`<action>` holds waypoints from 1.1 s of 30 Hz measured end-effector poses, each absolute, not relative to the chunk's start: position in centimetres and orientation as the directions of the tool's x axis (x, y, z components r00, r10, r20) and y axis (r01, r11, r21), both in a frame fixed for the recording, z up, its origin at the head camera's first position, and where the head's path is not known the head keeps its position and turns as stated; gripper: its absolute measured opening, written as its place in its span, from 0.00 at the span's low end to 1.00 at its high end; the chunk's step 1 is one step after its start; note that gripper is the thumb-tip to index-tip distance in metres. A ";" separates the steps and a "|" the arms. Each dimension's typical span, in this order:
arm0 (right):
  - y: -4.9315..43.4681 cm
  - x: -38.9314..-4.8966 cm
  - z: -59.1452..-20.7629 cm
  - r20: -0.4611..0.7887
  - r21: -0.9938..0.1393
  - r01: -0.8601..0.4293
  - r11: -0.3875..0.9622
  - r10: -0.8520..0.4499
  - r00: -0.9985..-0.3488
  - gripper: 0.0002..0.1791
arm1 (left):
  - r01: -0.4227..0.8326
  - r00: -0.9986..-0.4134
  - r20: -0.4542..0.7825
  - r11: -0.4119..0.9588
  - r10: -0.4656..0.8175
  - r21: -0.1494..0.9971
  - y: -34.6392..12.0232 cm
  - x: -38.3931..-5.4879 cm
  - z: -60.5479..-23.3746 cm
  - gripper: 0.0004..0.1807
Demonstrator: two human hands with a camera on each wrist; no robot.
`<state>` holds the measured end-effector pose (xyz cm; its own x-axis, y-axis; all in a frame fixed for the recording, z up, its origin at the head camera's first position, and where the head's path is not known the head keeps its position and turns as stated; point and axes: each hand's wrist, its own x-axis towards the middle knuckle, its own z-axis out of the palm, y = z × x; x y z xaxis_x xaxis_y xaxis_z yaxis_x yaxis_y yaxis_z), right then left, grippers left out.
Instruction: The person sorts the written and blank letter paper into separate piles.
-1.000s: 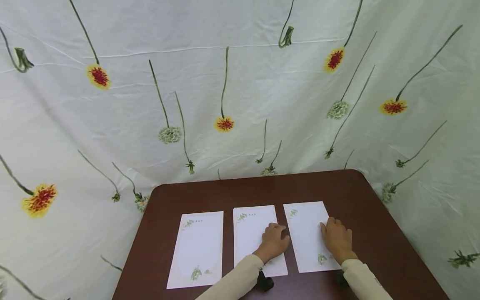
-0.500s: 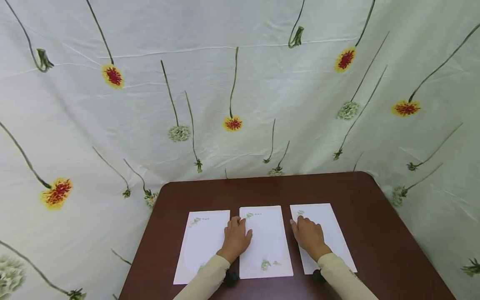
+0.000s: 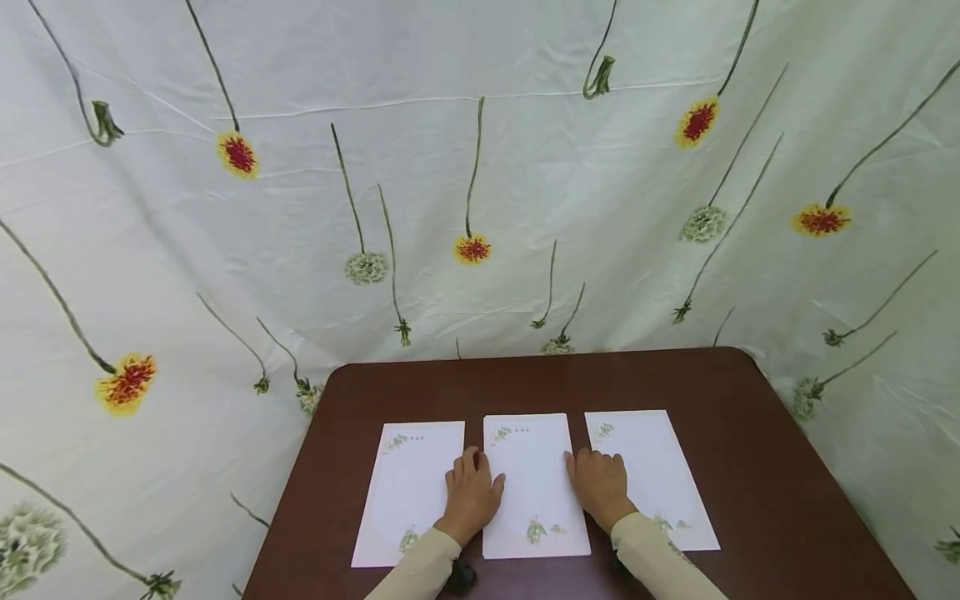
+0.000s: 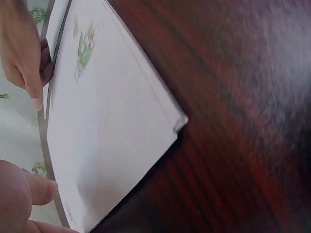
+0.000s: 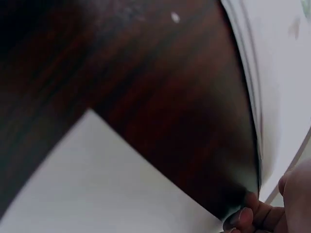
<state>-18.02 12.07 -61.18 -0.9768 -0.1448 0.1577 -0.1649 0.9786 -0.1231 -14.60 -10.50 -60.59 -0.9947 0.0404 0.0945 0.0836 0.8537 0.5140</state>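
Note:
Three sets of white paper with small green plant prints lie in a row: a left set (image 3: pixel 408 492), a middle stack (image 3: pixel 528 492) and a right set (image 3: pixel 660 475). My left hand (image 3: pixel 472 493) rests over the gap between the left set and the middle stack, its thumb over the stack's left edge. On the other side, my right hand (image 3: pixel 600 485) bridges the gap to the right set, its thumb tip right at the stack's right edge. The middle stack's layered edge (image 4: pixel 158 87) shows in the left wrist view, and the right hand's fingers (image 5: pixel 260 213) sit low beside the stack in the right wrist view.
All the paper lies on a dark red-brown table (image 3: pixel 540 379) with rounded far corners. A white cloth (image 3: pixel 420 167) printed with flowers hangs behind and around it. A black object (image 3: pixel 461 575) shows beneath the left wrist.
The left hand has gone from the middle stack's right side to its left. My right hand has come left across the right set to the stack's right edge. The view has shifted slightly.

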 end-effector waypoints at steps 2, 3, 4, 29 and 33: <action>11.8 -18.0 -61.4 0.168 -0.111 -0.162 0.981 -0.142 -0.975 0.24 | 0.081 -0.995 0.099 0.842 0.033 0.533 -10.5 -14.5 -60.9 0.29; 11.7 -18.0 -61.5 0.178 -0.103 -0.164 0.981 -0.144 -0.974 0.24 | 0.078 -0.994 0.102 0.837 0.027 0.541 -10.4 -14.5 -61.1 0.28; 11.7 -17.9 -61.5 0.191 -0.094 -0.168 0.981 -0.148 -0.970 0.23 | 0.076 -0.994 0.105 0.830 0.021 0.552 -10.4 -14.4 -61.2 0.28; 10.8 -18.2 -61.5 0.150 -0.153 -0.174 0.973 -0.151 -0.977 0.21 | -0.062 -0.998 -0.022 0.716 -0.065 0.695 -10.1 -15.0 -61.0 0.28; 10.8 -18.1 -61.4 0.158 -0.159 -0.178 0.971 -0.153 -0.975 0.21 | -0.047 -0.997 0.008 0.704 -0.075 0.708 -10.0 -14.9 -61.6 0.28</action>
<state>-18.05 10.79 -61.35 -0.9755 -0.1527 0.1585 -0.1779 0.9711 -0.1594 -14.91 -10.01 -61.56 -0.9971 -0.0754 0.0085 -0.0472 0.7042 0.7084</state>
